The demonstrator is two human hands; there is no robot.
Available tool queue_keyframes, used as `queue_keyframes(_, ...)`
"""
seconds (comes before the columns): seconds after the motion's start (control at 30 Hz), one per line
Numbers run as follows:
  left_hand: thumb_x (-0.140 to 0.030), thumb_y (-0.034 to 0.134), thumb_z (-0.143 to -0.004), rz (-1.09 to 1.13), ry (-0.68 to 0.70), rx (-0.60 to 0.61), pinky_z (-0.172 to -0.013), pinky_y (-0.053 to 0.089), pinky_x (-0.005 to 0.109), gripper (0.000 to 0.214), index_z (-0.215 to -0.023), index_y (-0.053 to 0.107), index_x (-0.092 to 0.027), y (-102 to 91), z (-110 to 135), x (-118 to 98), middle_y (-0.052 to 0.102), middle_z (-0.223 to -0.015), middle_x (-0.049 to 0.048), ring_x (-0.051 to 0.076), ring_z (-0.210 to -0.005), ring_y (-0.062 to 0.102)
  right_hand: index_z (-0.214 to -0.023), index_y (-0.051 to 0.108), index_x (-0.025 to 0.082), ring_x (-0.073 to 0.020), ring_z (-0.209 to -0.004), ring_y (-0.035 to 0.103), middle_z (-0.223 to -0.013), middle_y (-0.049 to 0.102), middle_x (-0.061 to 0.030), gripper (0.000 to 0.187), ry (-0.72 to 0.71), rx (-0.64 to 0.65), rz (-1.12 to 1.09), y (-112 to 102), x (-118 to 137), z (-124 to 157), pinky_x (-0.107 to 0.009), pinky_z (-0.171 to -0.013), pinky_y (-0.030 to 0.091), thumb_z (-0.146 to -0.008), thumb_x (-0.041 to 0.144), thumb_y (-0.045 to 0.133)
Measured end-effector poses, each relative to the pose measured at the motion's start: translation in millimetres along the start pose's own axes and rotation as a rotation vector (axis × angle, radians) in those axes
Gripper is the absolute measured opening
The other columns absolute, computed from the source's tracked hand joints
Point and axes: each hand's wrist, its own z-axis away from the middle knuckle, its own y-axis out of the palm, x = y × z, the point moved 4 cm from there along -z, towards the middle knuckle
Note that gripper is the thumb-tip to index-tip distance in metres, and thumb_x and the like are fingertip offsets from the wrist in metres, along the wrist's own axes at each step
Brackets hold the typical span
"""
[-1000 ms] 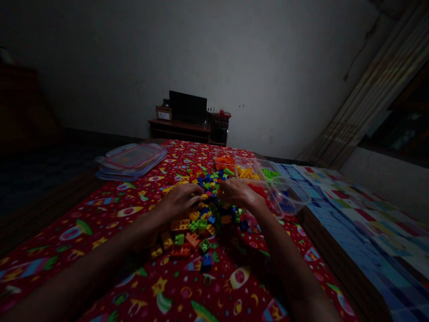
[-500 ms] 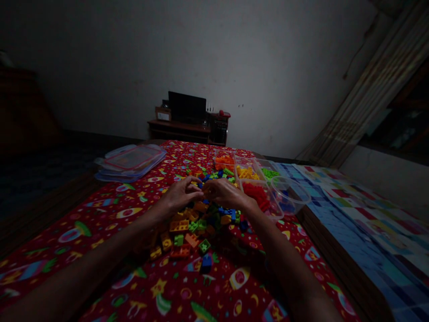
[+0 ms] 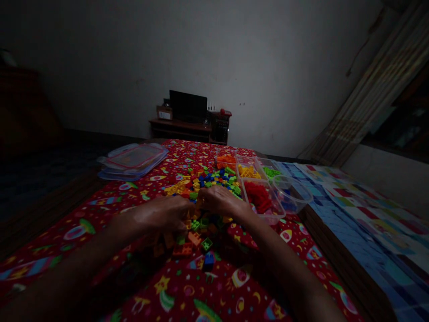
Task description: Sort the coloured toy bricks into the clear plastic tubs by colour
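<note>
Toy building bricks point(image 3: 194, 239) in orange, yellow, green and blue lie heaped on a red patterned cloth point(image 3: 234, 268). My left hand point(image 3: 169, 212) is lowered over the heap's left side, palm down. Its fingertips are dark and partly hidden among the bricks, so their grip is unclear. Close beside it, my right hand point(image 3: 219, 200) hovers over the middle of the heap with fingers curled together. An orange-yellow patch shows at its fingertips, too dim to make out. A blue brick point(image 3: 208, 261) lies apart at the near side.
Clear plastic boxes hold red bricks point(image 3: 257, 197), yellow bricks point(image 3: 248, 172), orange bricks point(image 3: 226, 161) and green bricks point(image 3: 271, 173). A round clear tub point(image 3: 301, 197) stands at their right. Stacked plastic lids point(image 3: 134, 158) lie at the far left. A blue checked sheet point(image 3: 342, 232) spreads on the right.
My left hand has moved down and nearer, onto the near-left bricks. My right hand has dropped slightly. The hands were raised close together above the heap, and more far bricks now show.
</note>
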Motion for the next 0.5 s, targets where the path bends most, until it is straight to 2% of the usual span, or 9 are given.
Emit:
queue_keyframes(0.07, -0.021, 0.063, -0.067, -0.020, -0.001, 0.060, -0.055, 0.041, 0.023, 0.015, -0.082, 0.067, -0.023, 8.3, -4, -5, 0.067, -0.079, -0.0004, 0.017, -0.066, 0.061, -0.104, 0.064, 0.017, -0.0150, -0.078, 0.057, -0.089, 0.067, -0.0064, 0.019, 0.006, -0.020, 0.034, 2, 0, 1, -0.023, -0.063, 0.033, -0.086, 0.021, 0.057)
queue_keyframes(0.13, -0.021, 0.060, -0.070, -0.030, -0.008, 0.047, -0.058, 0.042, 0.024, 0.015, -0.084, 0.066, -0.022, 10.0, -9, -1, 0.068, -0.082, 0.0013, 0.019, -0.070, 0.062, -0.104, 0.063, 0.018, -0.0146, -0.078, 0.057, -0.089, 0.067, -0.0056, 0.021, 0.012, -0.031, 0.030, 1, -3, 1, -0.023, -0.062, 0.033, -0.084, 0.018, 0.056)
queue_keyframes(0.3, -0.035, 0.053, -0.079, 0.123, 0.040, -0.187, -0.069, 0.046, 0.025, 0.025, -0.098, 0.066, -0.023, 0.3, -23, 27, 0.070, -0.092, 0.0016, 0.019, -0.082, 0.064, -0.102, 0.062, 0.018, -0.0130, -0.073, 0.057, -0.082, 0.066, -0.0024, 0.025, 0.072, -0.117, -0.068, -15, -22, 3, -0.021, -0.060, 0.032, -0.078, 0.012, 0.057)
queue_keyframes(0.4, -0.044, 0.053, -0.079, 0.226, -0.027, -0.322, -0.070, 0.048, 0.026, 0.032, -0.100, 0.067, -0.024, 0.6, -34, 46, 0.072, -0.093, 0.0016, 0.020, -0.082, 0.066, -0.101, 0.062, 0.016, -0.0123, -0.072, 0.058, -0.081, 0.067, -0.0021, 0.026, 0.151, -0.195, -0.179, -25, -40, 6, -0.020, -0.061, 0.035, -0.076, 0.010, 0.058)
queue_keyframes(0.5, -0.046, 0.056, -0.075, 0.315, -0.125, -0.405, -0.072, 0.051, 0.028, 0.037, -0.101, 0.068, -0.023, 5.3, -42, 56, 0.073, -0.095, 0.0029, 0.022, -0.083, 0.067, -0.103, 0.063, 0.015, -0.0132, -0.074, 0.061, -0.086, 0.068, -0.0038, 0.028, 0.235, -0.268, -0.348, -30, -66, 9, -0.021, -0.062, 0.041, -0.076, 0.012, 0.058)
